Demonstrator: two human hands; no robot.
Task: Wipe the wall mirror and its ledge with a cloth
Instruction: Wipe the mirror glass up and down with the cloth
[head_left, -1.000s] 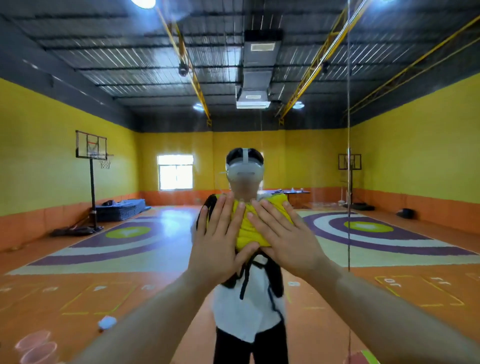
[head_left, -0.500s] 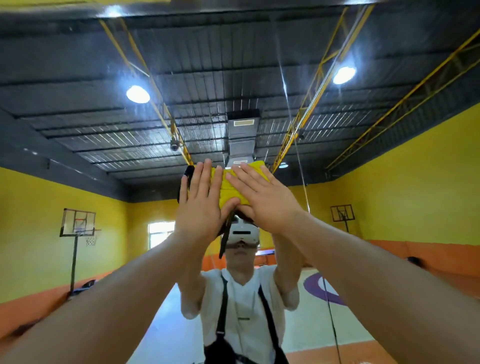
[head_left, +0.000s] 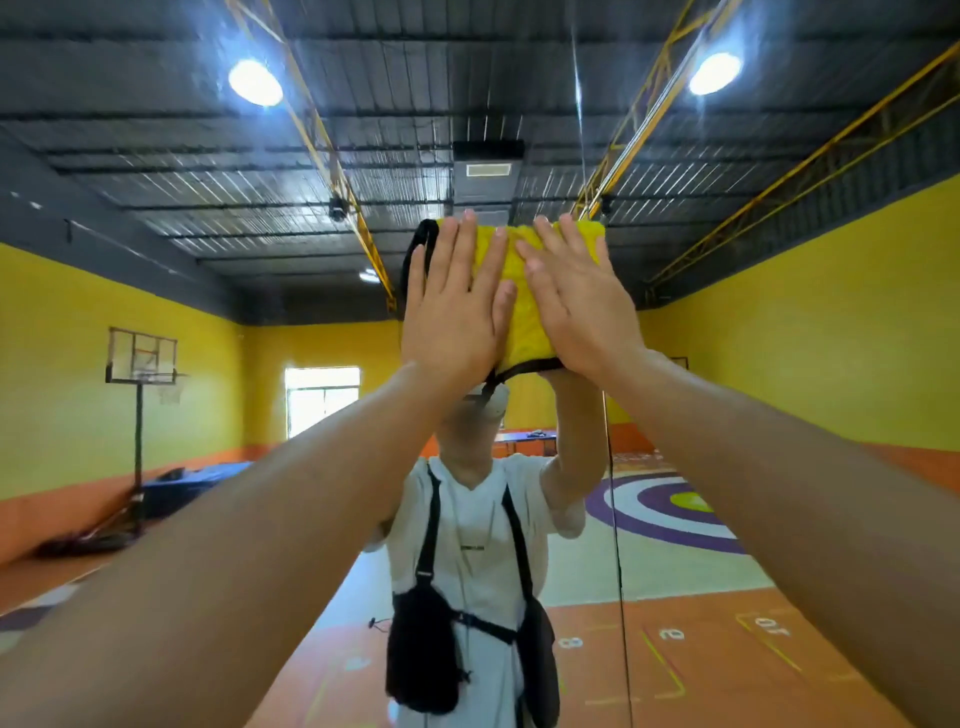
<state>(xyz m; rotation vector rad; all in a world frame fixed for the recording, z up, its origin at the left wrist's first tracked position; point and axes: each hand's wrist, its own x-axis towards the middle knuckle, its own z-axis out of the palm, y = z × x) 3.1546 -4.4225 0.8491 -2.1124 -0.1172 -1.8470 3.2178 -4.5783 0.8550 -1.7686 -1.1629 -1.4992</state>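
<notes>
So the yellow cloth (head_left: 519, 291) is pressed flat against the wall mirror (head_left: 779, 364), up high, above the reflected head. Both hands are on it, palms flat and fingers spread: left hand (head_left: 452, 306) covers its left side, right hand (head_left: 582, 306) its right, thumbs nearly meeting in the middle. Nothing pinched, just flat pressure into the glass.

Progress-wise I'd say it's mid-wipe on the upper part of the mirror. Can't really judge how clean the glass is; the reflection of the gym looks clear enough, no obvious streaks, but that's not proof of anything. A thin vertical seam (head_left: 615, 519) runs down just right of the hands, so there's likely another panel beyond it. The ledge isn't in view at all, so I'm guessing that's left, plus the lower glass.
</notes>
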